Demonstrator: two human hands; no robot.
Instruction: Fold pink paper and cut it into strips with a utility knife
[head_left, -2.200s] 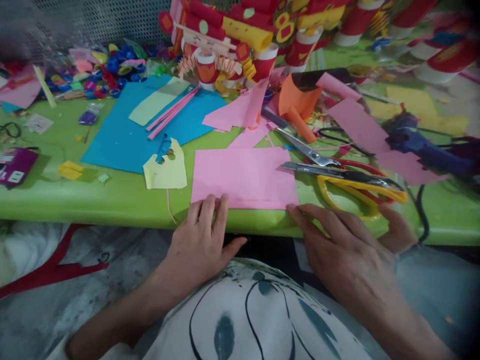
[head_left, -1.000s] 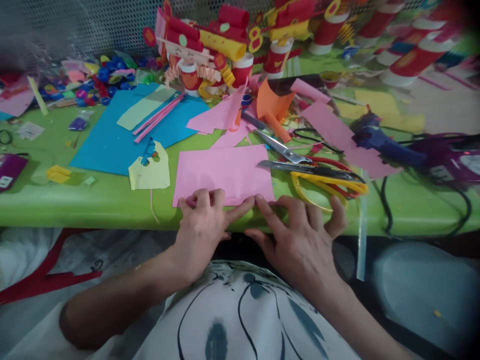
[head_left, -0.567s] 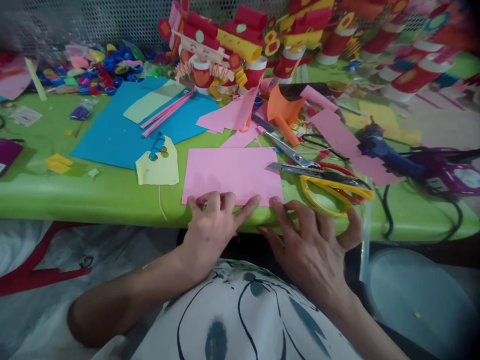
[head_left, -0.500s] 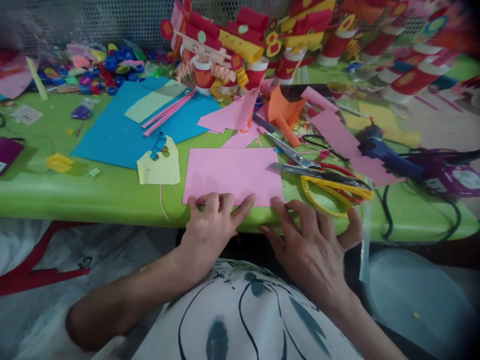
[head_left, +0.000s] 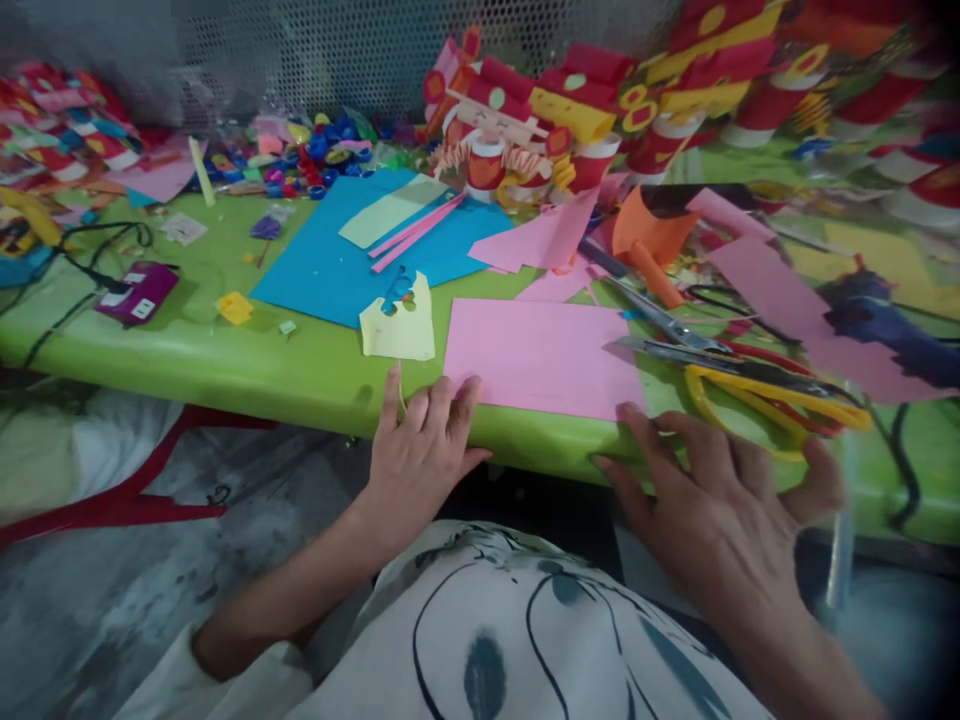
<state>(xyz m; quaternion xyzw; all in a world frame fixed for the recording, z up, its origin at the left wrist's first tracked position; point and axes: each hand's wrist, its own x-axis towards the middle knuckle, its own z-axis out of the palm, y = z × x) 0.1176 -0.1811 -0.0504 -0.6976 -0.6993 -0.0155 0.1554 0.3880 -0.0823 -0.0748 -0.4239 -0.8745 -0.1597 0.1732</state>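
Note:
A pink paper rectangle (head_left: 544, 355) lies flat near the green table's front edge. My left hand (head_left: 424, 435) is open by its lower left corner, index finger at the paper's edge and the other fingers spread on the table. At the lower right corner, my right hand (head_left: 712, 490) touches the paper with a fingertip, fingers apart and nothing held. Two pairs of scissors, one yellow-handled (head_left: 772, 395) and one red-handled partly under it, lie just beyond my right hand. A pale yellow paper scrap (head_left: 401, 325) with cut-out notches sits above my left hand.
A blue sheet (head_left: 322, 250) carries a pale green strip (head_left: 390, 212) and thin pink strips. Red and yellow paper models (head_left: 585, 110) stand along the back. Colourful bottle caps (head_left: 315, 160) are heaped behind. A dark blue glue gun (head_left: 892, 325) lies right; a purple box (head_left: 139, 292) with cord, left.
My left hand has shifted left along the pink paper's lower edge to its corner. My right hand stays at the right corner. The view has turned left, showing more of the table there.

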